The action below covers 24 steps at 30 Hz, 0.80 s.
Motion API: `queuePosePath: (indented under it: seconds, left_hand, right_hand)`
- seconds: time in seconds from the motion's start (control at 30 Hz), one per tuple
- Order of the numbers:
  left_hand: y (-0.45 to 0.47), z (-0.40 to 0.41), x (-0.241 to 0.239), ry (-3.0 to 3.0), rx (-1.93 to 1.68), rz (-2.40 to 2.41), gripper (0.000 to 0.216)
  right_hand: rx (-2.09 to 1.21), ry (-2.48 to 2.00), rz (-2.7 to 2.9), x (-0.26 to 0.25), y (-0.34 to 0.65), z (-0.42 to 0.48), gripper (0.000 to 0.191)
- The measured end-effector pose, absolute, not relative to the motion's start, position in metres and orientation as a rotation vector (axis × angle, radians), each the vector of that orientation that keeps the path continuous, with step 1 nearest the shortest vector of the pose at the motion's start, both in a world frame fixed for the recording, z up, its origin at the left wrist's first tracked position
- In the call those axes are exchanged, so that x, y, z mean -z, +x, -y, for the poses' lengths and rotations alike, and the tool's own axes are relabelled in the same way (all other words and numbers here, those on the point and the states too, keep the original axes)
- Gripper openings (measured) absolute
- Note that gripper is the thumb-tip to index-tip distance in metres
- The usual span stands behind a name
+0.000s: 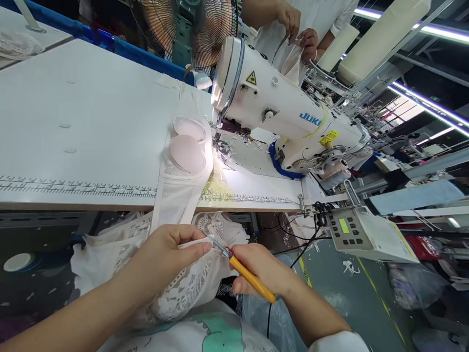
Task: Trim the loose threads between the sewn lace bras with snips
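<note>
A white bra (186,154) with moulded cups lies over the table edge beside the sewing machine needle area. Its end comes down to my left hand (174,252), which pinches the edge of the white band between thumb and fingers. My right hand (258,269) is closed around orange-handled snips (251,278). Their metal tip meets the fabric at my left fingertips; whether the blades are apart is too small to tell. Below both hands, white lace bras (190,283) are heaped on my lap, partly hidden by my forearms.
A white JUKI sewing machine (271,98) stands on the white table (91,122), with a printed ruler (80,188) along its front edge. Behind are a fan (183,34) and another person's hands (296,32) holding pale cloth. A control box (366,232) juts out at right.
</note>
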<state>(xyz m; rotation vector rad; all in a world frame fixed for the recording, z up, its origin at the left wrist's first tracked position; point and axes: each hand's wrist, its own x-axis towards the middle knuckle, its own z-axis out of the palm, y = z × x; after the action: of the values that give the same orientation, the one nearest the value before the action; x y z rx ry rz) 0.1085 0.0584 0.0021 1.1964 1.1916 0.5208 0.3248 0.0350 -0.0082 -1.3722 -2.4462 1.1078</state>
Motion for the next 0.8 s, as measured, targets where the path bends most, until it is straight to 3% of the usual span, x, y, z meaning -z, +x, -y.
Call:
queuePosePath:
  seconds: [0.8]
  left_hand:
    - [0.109, -0.066, 0.0, 1.091, -0.545, -1.117, 0.025]
  right_hand:
    - [-1.258, -1.409, 2.153, 0.028, 0.318, -0.026, 0.056]
